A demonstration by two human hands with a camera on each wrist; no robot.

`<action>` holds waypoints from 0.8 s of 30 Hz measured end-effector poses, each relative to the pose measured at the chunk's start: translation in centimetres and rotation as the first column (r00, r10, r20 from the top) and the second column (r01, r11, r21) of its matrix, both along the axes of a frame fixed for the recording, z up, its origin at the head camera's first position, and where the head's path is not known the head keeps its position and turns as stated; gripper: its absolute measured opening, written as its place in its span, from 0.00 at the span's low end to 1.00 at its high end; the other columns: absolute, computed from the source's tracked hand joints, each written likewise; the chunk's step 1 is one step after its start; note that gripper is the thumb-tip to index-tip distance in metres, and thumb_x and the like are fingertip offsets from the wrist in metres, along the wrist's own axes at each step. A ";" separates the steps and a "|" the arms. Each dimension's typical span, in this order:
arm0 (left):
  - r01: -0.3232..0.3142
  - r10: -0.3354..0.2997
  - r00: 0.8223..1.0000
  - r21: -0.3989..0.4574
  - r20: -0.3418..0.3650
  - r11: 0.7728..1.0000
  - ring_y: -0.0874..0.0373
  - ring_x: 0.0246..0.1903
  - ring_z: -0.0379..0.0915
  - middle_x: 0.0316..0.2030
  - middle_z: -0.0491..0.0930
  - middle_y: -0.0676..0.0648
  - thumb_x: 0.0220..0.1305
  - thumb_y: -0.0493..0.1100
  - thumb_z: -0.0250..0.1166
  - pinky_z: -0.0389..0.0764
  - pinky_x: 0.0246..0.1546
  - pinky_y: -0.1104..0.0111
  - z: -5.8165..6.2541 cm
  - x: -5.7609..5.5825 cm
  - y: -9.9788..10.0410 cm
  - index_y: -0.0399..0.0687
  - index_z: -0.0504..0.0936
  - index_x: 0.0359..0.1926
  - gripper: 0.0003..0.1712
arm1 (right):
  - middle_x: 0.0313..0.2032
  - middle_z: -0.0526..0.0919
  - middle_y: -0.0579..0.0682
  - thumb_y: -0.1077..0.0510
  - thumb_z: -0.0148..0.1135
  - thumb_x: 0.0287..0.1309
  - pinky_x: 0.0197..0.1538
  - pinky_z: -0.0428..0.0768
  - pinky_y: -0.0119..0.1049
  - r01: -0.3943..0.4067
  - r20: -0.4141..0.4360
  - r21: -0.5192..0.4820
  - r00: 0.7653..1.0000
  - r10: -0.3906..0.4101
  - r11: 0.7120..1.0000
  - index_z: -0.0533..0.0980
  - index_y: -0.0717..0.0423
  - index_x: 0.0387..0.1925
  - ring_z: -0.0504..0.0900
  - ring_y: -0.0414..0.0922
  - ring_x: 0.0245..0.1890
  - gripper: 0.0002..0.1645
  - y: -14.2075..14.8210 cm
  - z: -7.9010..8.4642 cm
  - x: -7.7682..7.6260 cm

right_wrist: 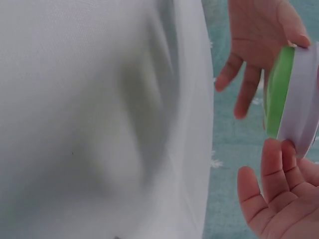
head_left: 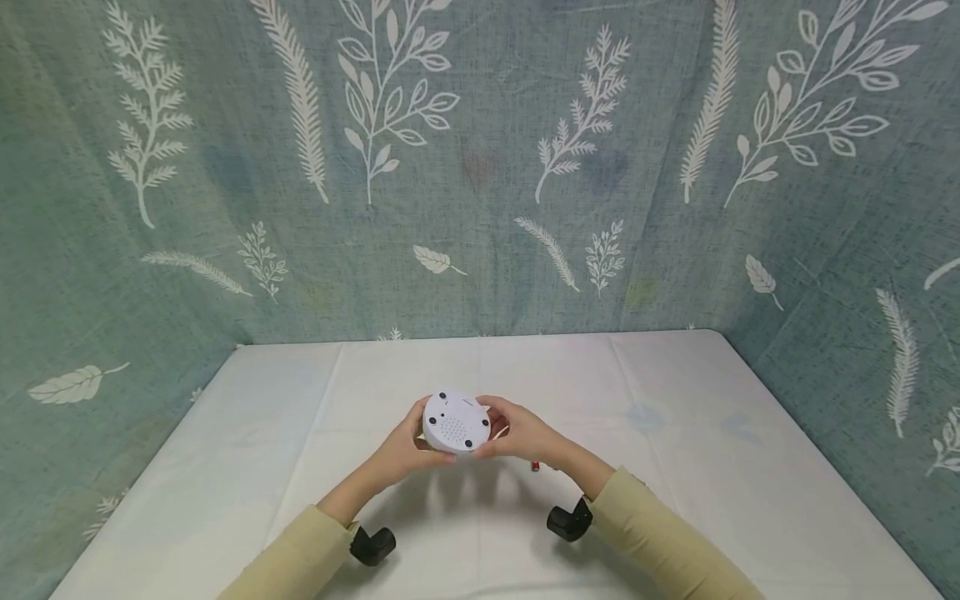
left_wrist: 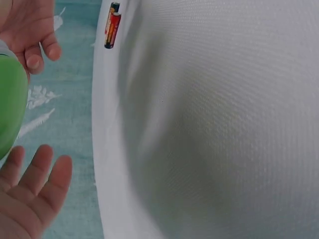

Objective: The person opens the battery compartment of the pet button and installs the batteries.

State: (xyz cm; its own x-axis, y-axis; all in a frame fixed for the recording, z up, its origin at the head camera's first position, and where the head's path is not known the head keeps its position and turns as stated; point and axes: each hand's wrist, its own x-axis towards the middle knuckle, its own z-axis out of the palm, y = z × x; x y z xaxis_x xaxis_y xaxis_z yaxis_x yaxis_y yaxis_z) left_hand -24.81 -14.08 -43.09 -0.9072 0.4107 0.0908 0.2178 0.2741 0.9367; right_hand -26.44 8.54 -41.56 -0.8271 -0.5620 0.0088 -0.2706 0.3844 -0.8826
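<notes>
A round white device with dark rubber feet and a patch of small holes is held up above the table, this face turned toward me. Its other side is green, as the device shows in the right wrist view. My left hand pinches its left edge between thumb and fingers. On the opposite edge, my right hand grips it the same way. Below the right forearm lie red-and-black batteries, mostly hidden in the head view; the left wrist view shows two batteries side by side.
A white cloth covers the table. Green curtain fabric with white leaf prints hangs behind it and along both sides. Black camera mounts sit under both wrists.
</notes>
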 end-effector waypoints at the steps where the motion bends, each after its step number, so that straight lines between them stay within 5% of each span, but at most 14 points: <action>1: -0.019 0.019 1.000 -0.021 -0.010 1.000 0.53 0.50 0.66 0.58 0.64 0.41 0.44 0.38 0.73 0.77 0.42 0.69 0.0 0.1 0.1 0.42 0.51 0.67 0.53 | 0.40 0.76 0.50 0.56 0.71 0.45 0.44 0.76 0.33 0.001 -0.004 0.001 1.000 -0.001 1.000 0.60 0.58 0.64 0.74 0.41 0.38 0.45 0.0 0.0 0.0; 6: -0.071 0.064 0.996 -0.111 -0.069 0.991 0.56 0.39 0.68 0.51 0.71 0.43 0.41 0.41 0.75 0.77 0.34 0.69 0.2 0.3 0.4 0.44 0.54 0.67 0.54 | 0.40 0.75 0.51 0.58 0.71 0.44 0.43 0.76 0.33 0.006 -0.023 0.006 1.000 -0.006 1.000 0.58 0.59 0.65 0.74 0.41 0.36 0.47 0.4 0.2 0.0; 11: -0.057 0.042 0.994 -0.149 -0.097 0.987 0.56 0.35 0.69 0.48 0.73 0.42 0.43 0.42 0.74 0.75 0.32 0.72 0.1 0.5 0.5 0.42 0.54 0.68 0.53 | 0.39 0.75 0.51 0.58 0.71 0.44 0.42 0.76 0.32 0.001 -0.036 0.002 0.999 -0.001 1.000 0.59 0.58 0.65 0.74 0.41 0.35 0.47 0.8 0.4 -0.1; 18: 0.061 -0.060 0.998 -0.103 0.012 0.993 0.54 0.37 0.71 0.47 0.73 0.41 0.51 0.43 0.70 0.77 0.36 0.72 0.1 0.7 0.3 0.48 0.48 0.70 0.52 | 0.39 0.74 0.51 0.60 0.72 0.43 0.42 0.77 0.33 -0.018 -0.038 -0.013 0.999 0.018 1.000 0.60 0.57 0.64 0.75 0.42 0.36 0.46 1.5 0.4 -0.3; 24: 0.183 -0.184 0.974 0.023 0.131 0.983 0.50 0.42 0.76 0.48 0.73 0.40 0.62 0.43 0.60 0.79 0.43 0.61 0.2 0.6 0.0 0.53 0.44 0.71 0.43 | 0.41 0.73 0.51 0.61 0.71 0.44 0.44 0.77 0.35 -0.018 -0.028 -0.035 0.999 0.017 0.999 0.62 0.57 0.63 0.74 0.44 0.37 0.44 2.3 0.5 -0.3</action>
